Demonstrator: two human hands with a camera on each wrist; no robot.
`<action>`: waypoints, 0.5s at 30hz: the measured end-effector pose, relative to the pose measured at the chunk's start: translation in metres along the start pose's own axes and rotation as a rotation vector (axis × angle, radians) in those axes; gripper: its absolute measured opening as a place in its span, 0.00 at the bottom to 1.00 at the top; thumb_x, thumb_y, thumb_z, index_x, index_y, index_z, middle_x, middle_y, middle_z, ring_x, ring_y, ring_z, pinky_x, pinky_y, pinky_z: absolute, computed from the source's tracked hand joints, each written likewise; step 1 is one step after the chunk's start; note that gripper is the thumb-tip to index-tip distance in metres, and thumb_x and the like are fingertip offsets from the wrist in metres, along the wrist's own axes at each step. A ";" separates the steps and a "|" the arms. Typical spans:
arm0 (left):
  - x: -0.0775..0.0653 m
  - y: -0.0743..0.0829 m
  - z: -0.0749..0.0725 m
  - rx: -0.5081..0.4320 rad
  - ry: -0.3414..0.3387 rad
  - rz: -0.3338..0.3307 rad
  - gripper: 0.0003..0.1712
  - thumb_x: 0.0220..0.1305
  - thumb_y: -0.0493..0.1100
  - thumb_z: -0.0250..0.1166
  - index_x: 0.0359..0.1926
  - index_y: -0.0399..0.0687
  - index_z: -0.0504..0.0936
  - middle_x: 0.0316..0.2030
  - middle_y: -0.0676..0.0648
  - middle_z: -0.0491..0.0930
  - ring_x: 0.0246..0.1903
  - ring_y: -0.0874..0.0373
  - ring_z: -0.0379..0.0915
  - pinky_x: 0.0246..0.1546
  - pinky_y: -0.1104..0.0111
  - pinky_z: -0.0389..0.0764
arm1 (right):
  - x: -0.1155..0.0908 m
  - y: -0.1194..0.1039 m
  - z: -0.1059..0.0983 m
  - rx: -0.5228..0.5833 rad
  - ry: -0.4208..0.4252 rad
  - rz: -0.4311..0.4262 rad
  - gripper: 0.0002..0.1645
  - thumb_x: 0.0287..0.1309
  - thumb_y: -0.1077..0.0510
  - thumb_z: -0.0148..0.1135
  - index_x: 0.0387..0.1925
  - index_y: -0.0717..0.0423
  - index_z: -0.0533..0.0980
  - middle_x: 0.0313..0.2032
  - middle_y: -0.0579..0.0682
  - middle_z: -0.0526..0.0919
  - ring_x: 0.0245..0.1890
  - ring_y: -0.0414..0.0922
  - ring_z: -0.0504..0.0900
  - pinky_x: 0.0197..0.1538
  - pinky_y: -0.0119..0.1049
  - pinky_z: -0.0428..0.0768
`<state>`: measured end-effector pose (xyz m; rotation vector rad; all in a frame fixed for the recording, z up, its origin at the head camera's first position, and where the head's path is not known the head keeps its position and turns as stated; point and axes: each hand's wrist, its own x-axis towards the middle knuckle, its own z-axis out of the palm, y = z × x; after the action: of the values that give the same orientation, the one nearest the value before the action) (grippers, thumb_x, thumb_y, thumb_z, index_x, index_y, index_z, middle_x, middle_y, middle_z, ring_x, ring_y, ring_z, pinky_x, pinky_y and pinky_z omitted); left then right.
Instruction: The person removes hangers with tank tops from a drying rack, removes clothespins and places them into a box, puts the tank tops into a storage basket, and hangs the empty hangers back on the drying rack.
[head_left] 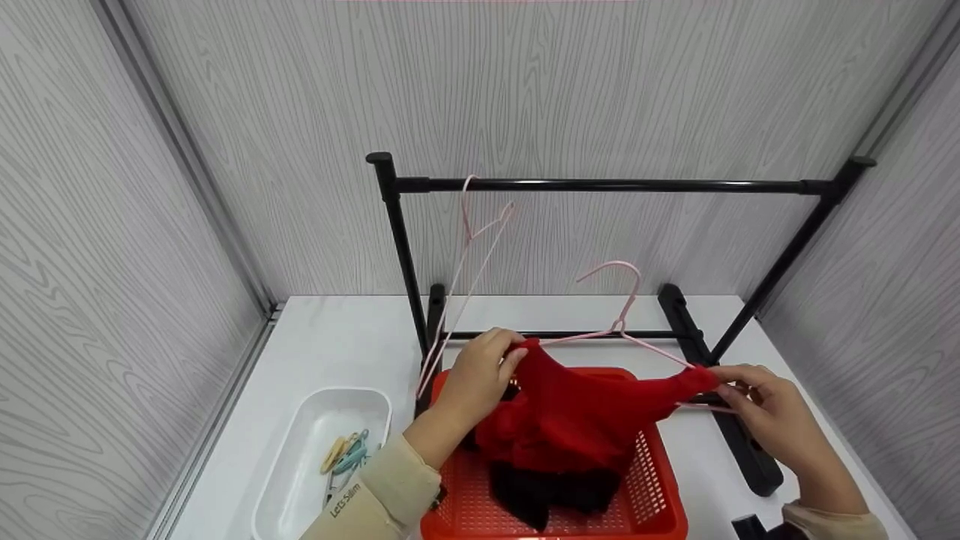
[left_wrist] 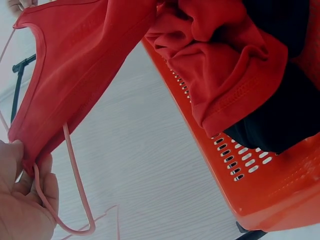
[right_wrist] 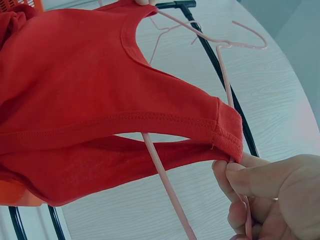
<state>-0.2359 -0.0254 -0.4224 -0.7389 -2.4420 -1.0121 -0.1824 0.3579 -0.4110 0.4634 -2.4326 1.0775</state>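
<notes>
A red sleeveless top hangs spread between both hands over the basket, with a pink hanger threaded through it, its hook pointing up. My left hand pinches one shoulder strap of the top; in the left wrist view, one hanger end sticks out beside those fingers. At the other strap, my right hand pinches the cloth edge together with the hanger's arm. The right wrist view shows the hanger's lower bar coming out through the armhole.
Below the top, a red-orange basket holds black cloth. A black rack stands behind, with another pink hanger on its bar. On the left lies a white tray with several clothespins.
</notes>
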 end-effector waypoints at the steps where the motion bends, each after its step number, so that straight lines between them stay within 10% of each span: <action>1: 0.000 0.000 0.000 -0.011 0.004 -0.001 0.13 0.74 0.48 0.58 0.48 0.45 0.82 0.44 0.48 0.83 0.47 0.55 0.79 0.51 0.61 0.79 | 0.000 0.000 0.000 0.000 -0.001 -0.003 0.15 0.57 0.76 0.65 0.43 0.61 0.85 0.34 0.43 0.84 0.30 0.36 0.71 0.28 0.28 0.68; 15: -0.004 -0.007 0.000 -0.066 0.138 0.034 0.06 0.68 0.41 0.65 0.44 0.46 0.83 0.41 0.51 0.82 0.43 0.59 0.78 0.46 0.65 0.80 | -0.003 -0.002 -0.002 -0.012 -0.022 0.039 0.15 0.58 0.75 0.64 0.46 0.61 0.84 0.36 0.45 0.84 0.31 0.37 0.70 0.29 0.27 0.70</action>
<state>-0.2369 -0.0304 -0.4280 -0.7043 -2.2812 -1.0972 -0.1781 0.3585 -0.4097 0.4274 -2.4753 1.0793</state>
